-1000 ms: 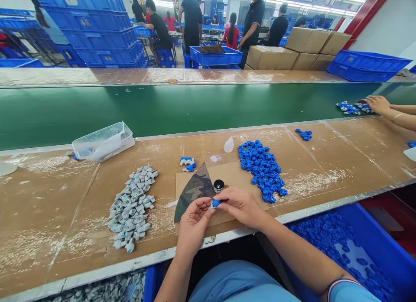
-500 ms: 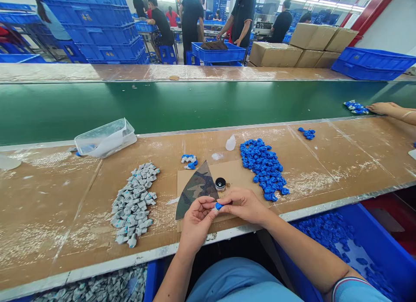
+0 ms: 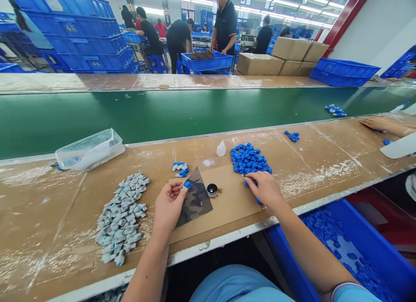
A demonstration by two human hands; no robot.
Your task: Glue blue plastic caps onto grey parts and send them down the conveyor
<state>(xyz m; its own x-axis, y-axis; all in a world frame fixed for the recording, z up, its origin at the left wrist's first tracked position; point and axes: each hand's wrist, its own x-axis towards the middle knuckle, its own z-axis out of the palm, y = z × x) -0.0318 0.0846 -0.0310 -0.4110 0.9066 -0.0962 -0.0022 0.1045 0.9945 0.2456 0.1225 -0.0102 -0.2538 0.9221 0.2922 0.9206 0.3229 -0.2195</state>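
Observation:
My left hand [image 3: 169, 206] pinches a small blue-and-whitish piece [image 3: 187, 185] between thumb and fingertips, above the camouflage cloth [image 3: 198, 202]. My right hand [image 3: 264, 188] is at the near edge of a pile of small blue pieces [image 3: 248, 158]. Its fingers are stretched out and bent down over a few of them, with the fingertips partly hidden. Between the hands stands a small round pot [image 3: 212, 189] with a dark top, on a cardboard sheet [image 3: 237, 202]. Left of my left hand spreads a heap of small grey pieces [image 3: 121, 215].
Behind the cloth lie a few blue-and-white pieces [image 3: 180, 168] and a white dropper bottle [image 3: 221, 148]. A clear plastic tub [image 3: 91, 151] borders the green conveyor belt [image 3: 156, 113]. A blue bin [image 3: 354, 250] sits below the table edge. A co-worker's hand [image 3: 378, 123] rests at right.
My hands have moved apart. The left carries the blue-and-whitish piece left; the right has gone to the blue pile. The co-worker's hand has drawn back from the pieces on the belt.

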